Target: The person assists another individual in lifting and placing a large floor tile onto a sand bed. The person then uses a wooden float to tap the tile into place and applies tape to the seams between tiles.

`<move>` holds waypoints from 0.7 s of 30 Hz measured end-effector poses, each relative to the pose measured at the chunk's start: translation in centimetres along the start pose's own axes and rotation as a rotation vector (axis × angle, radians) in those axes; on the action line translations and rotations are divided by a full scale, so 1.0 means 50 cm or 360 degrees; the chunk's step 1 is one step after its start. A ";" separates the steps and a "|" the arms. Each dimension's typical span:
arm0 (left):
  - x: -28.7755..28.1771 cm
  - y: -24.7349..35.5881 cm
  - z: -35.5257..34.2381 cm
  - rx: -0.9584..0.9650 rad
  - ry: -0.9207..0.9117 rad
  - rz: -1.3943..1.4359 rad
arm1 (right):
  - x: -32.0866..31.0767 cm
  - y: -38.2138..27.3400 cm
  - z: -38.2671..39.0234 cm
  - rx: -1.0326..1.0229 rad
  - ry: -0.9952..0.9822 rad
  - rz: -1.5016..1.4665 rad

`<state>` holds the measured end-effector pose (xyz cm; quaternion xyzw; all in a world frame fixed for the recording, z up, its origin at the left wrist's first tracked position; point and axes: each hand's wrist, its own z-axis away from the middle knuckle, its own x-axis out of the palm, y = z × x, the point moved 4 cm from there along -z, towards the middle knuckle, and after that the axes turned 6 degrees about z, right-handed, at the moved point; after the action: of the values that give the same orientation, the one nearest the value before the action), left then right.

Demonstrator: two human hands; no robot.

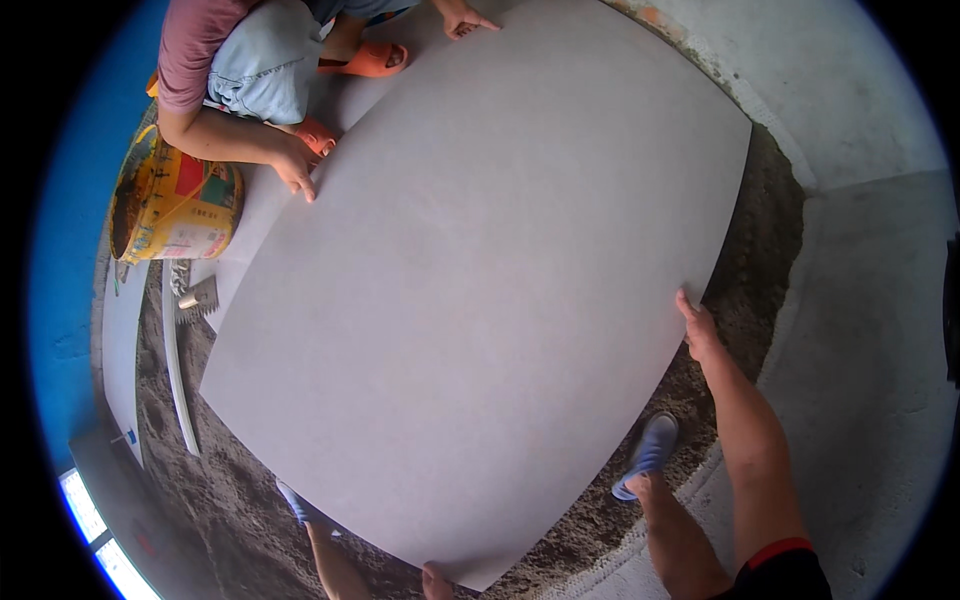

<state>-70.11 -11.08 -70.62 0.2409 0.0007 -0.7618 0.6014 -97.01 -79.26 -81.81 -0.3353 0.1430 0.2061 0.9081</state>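
A large pale grey floor tile point(480, 270) fills the middle of the view above rough mortar. My right hand point(697, 328) grips its right edge, thumb on the top face and the other fingers hidden below. At the near edge, part of my left hand point(436, 581) holds the tile; most of that hand is hidden. Across from me a crouching person has one hand point(293, 165) at the tile's left edge and another hand point(467, 20) at its far edge.
A yellow bucket point(185, 205) stands at the left, with a notched trowel point(198, 298) and a long pale bar point(177, 360) nearby. Brown mortar point(765, 225) borders the tile beside a grey wall point(870, 270). My shoe point(655, 445) is by the right edge.
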 end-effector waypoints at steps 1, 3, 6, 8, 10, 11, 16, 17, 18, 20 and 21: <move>-0.002 -0.001 -0.004 -0.0011 -0.0019 0.0011 | 0.000 -0.002 0.001 -0.0018 0.0006 0.0025; 0.000 -0.006 -0.017 -0.0073 -0.0076 0.0022 | -0.008 0.012 -0.022 -0.0016 0.0023 0.0012; -0.001 -0.003 -0.018 -0.0283 -0.0155 -0.0269 | -0.016 0.011 -0.019 -0.0042 0.0016 0.0001; -0.023 -0.017 -0.028 -0.0140 -0.0118 -0.0363 | 0.000 0.012 -0.025 -0.0049 -0.0010 0.0003; -0.051 -0.053 -0.054 -0.0008 -0.0086 -0.0468 | 0.005 0.029 -0.049 -0.0022 0.0000 0.0020; -0.061 -0.077 -0.073 0.0050 -0.0087 -0.0535 | -0.007 0.035 -0.054 -0.0015 0.0012 0.0005; -0.125 -0.164 -0.191 0.0015 -0.0212 -0.0185 | -0.014 0.026 -0.058 -0.0003 -0.0020 -0.0058; -0.125 -0.164 -0.195 0.0000 -0.0219 -0.0248 | -0.009 0.024 -0.056 -0.0001 -0.0001 -0.0057; -0.124 -0.164 -0.196 -0.0014 -0.0226 -0.0311 | -0.003 0.020 -0.050 0.0002 0.0017 -0.0058; -0.040 -0.122 -0.121 0.0031 -0.0258 -0.0329 | -0.009 0.019 -0.048 0.0011 0.0040 -0.0038; 0.027 -0.099 -0.098 0.0031 -0.0333 -0.0375 | -0.063 0.019 -0.043 0.0022 0.0103 -0.0029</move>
<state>-73.08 -9.53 -76.90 0.1642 -0.0410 -0.8479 0.5024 -100.49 -80.92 -82.66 -0.3368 0.1706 0.1858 0.9072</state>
